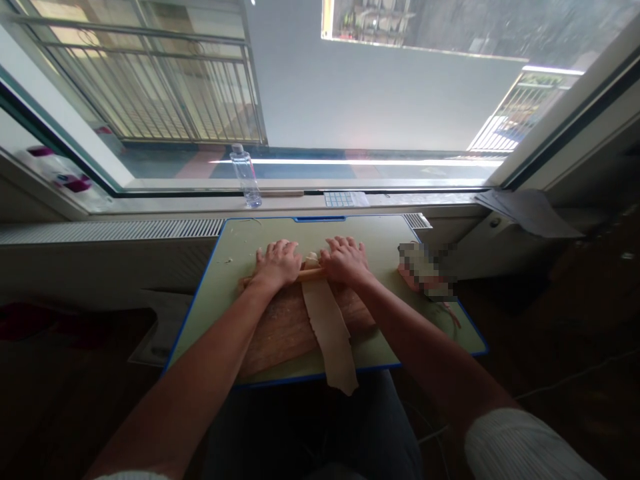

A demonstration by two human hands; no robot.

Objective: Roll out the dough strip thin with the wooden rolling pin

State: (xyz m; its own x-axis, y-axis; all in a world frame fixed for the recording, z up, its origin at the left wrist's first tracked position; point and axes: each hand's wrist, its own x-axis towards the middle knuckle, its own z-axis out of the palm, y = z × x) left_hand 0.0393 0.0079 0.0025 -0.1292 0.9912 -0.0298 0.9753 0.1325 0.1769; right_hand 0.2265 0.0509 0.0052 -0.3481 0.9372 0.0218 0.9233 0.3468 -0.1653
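Observation:
A light wooden rolling pin point(311, 274) lies crosswise over a long strip of dough point(331, 327). My left hand point(277, 263) presses on the pin's left part, and my right hand point(346, 259) bears on its right part, both with palms down and fingers pointing away from me. Under the dough is a reddish-brown wooden board point(280, 333), set at a slant. The strip's ragged near end hangs past the table's front edge towards my lap. A small bit of dough point(311, 257) shows beyond the pin, between my hands.
The green table point(200, 313) has a blue rim and stands against a window sill. A blurred-out item point(427, 272) lies at its right side. On the sill are a clear bottle point(246, 177) and a blue-gridded card point(346, 199). Loose papers point(530, 210) lie at the right.

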